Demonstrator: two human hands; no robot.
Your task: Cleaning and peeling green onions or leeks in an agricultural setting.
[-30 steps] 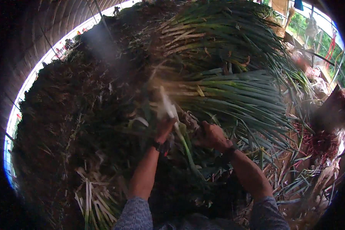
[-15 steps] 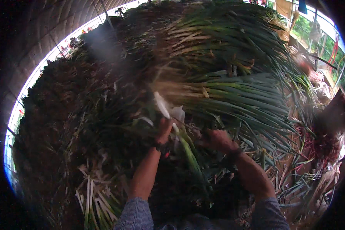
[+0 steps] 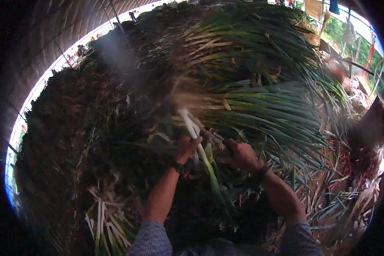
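Observation:
My left hand (image 3: 187, 148) is closed around a long green onion (image 3: 210, 166), which lies aslant with its white end pointing up and away and its green leaves hanging toward me. Just to the right, my right hand (image 3: 243, 155) is closed, its fingers curled; I cannot make out what is in them. Between the two hands, pale, ragged outer leaves (image 3: 214, 138) stick out beside the onion's shaft. Beyond my hands lies a thick bundle of green onions (image 3: 260, 102), white ends to the left and leaves fanning right.
Several green onions with bare white shafts (image 3: 101, 219) lie at the lower left. Another large bundle (image 3: 251, 38) spreads at the back. Dark loose leaf litter (image 3: 72, 115) covers the left. Red strings (image 3: 362, 162) and scattered leaves lie at the right.
The onion in my left hand has turned more upright, its white end shifting right. Pale outer leaves now stand out between my hands. My right hand has moved only slightly.

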